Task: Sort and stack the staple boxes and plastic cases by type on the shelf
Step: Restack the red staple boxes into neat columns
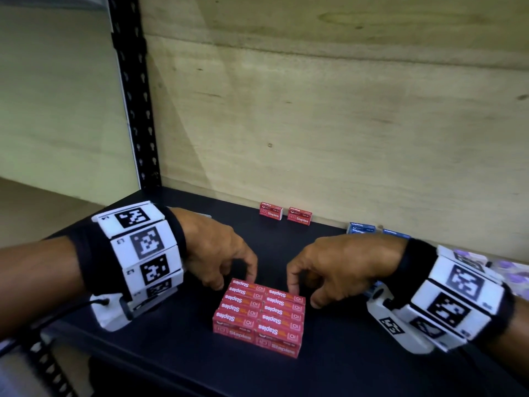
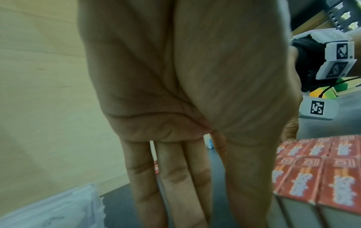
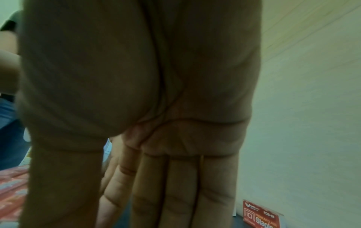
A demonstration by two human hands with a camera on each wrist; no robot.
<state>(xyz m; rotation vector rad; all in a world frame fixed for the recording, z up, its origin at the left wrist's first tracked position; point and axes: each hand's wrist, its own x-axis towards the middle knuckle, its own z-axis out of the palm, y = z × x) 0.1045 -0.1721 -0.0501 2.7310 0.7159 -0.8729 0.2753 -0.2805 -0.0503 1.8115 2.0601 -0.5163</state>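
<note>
A block of several red staple boxes (image 1: 259, 313) lies packed in two columns near the front of the dark shelf (image 1: 357, 365). My left hand (image 1: 234, 279) touches the block's far left corner with its fingertips. My right hand (image 1: 305, 295) touches the far right corner the same way. Both wrist views show straight fingers (image 2: 175, 185) (image 3: 175, 192) that hold nothing, beside the red block (image 2: 322, 177) (image 3: 11, 192). Two single red staple boxes (image 1: 271, 211) (image 1: 299, 216) stand by the back panel. Blue staple boxes (image 1: 362, 227) show behind my right hand.
A wooden back panel (image 1: 315, 124) closes the shelf behind. A black perforated post (image 1: 134, 96) stands at the left rear. Clear plastic cases with purple contents (image 1: 509, 270) lie at the far right, and another clear case (image 2: 48, 208) lies left of my left hand.
</note>
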